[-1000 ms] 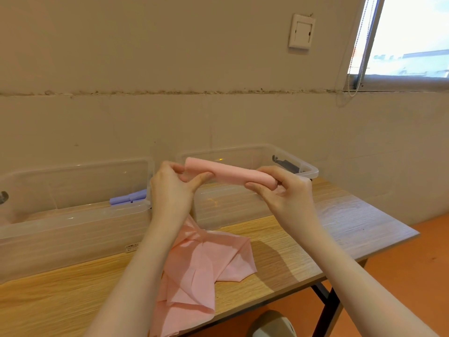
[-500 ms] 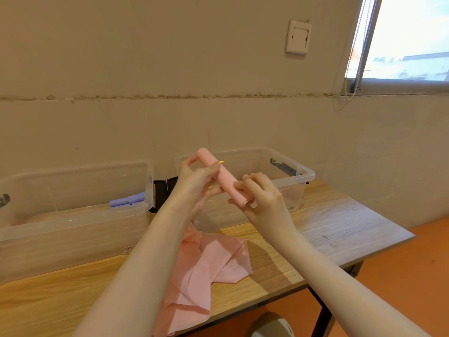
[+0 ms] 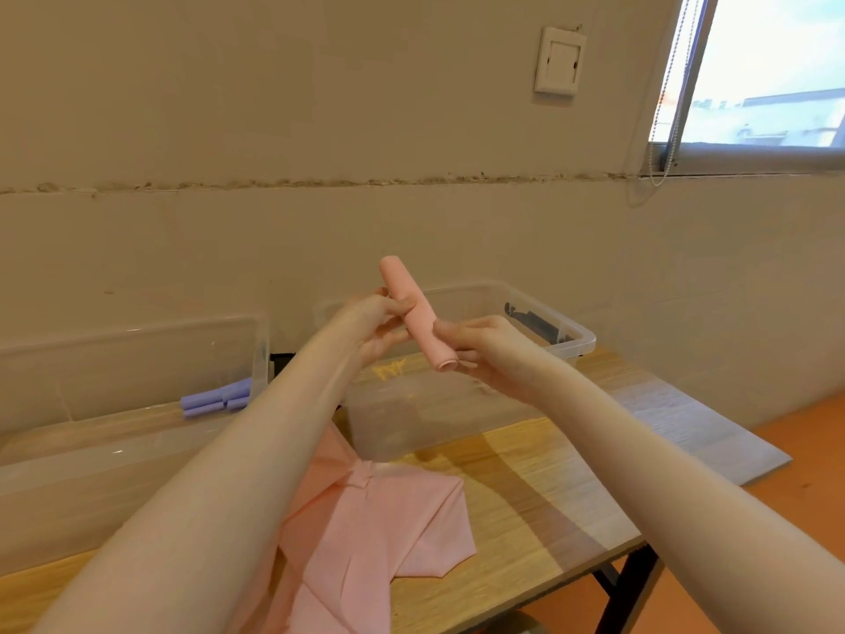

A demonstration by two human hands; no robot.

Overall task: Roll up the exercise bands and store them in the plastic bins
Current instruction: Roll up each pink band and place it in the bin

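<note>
Head view: both hands hold a rolled pink band (image 3: 414, 313) in the air above the right clear bin (image 3: 577, 337). The roll tilts, its far end raised, its near open end low. The left hand (image 3: 382, 327) pinches the roll's middle with thumb and fingers; the right hand (image 3: 484, 352) curls its fingers round the near end. Left of that bin stands a second clear bin (image 3: 137, 340) with rolled purple bands (image 3: 212, 400) inside. In front of the right bin, a loose pink band (image 3: 379, 533) lies crumpled on the wooden surface (image 3: 539, 487).
</note>
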